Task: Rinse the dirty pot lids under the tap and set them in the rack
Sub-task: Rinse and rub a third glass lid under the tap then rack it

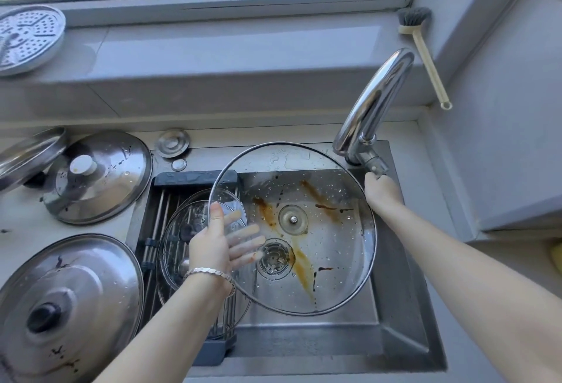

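My left hand (216,246) grips the left rim of a large glass lid (328,230), thumb on top and fingers showing through the glass. The lid is tilted over the sink, streaked with brown sauce and dotted with water drops. My right hand (381,192) is closed on the tap's handle (375,166); no water is visible running from the tap (377,100). A smaller glass lid (182,230) lies in the rack (158,218) across the left part of the sink.
Two stained steel lids (100,176) (67,300) rest on the counter left of the sink (404,322), with another lid edge (27,154) behind. A perforated steamer plate (27,36) and a dish brush (425,54) sit on the window ledge.
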Tool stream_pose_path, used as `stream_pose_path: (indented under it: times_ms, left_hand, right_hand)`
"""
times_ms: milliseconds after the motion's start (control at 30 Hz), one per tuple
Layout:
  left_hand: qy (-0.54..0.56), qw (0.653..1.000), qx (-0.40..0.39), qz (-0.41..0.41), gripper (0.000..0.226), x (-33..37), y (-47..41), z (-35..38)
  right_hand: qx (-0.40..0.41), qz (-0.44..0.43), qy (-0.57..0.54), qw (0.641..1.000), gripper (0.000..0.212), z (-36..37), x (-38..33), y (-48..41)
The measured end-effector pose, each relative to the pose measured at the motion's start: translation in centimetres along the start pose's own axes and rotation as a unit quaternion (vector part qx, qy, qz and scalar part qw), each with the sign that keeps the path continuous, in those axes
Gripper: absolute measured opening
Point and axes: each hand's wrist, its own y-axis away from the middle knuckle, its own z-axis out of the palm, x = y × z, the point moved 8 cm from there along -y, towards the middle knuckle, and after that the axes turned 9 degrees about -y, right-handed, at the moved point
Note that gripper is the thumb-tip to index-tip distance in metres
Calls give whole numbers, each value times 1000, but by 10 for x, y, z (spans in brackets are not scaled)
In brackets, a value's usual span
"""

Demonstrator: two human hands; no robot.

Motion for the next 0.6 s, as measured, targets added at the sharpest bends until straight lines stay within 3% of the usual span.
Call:
stream_pose_path:
  times_ms: [100, 167, 233, 333, 433, 600]
  left_hand:
    - [5, 1000, 0, -7, 48, -1, 0, 1]
    - [10, 1000, 5, -12, 47, -3, 2, 1]
    - [14, 1000, 9, -12, 47, -3, 4, 5]
    - [18, 1000, 14, -12, 47, -3, 9, 14]
    - [19, 1000, 19, -13, 46, -4, 14, 13]
    - [7, 1000, -3, -13, 56, -6, 22, 6]
  right_hand:
    - [64, -27, 28, 997, 51, -5, -9, 19]
    - [95, -172, 83, 977, 64, 0, -35, 52]
    - [-1, -321, 152, 935, 67, 37, -53, 94]
    - [-196, -448, 177, 854, 69, 97, -58, 166]
    - [-272, -535, 197, 776, 69, 114, -63, 199]
    - [-177, -418, 304, 838, 76, 81, -52, 141]
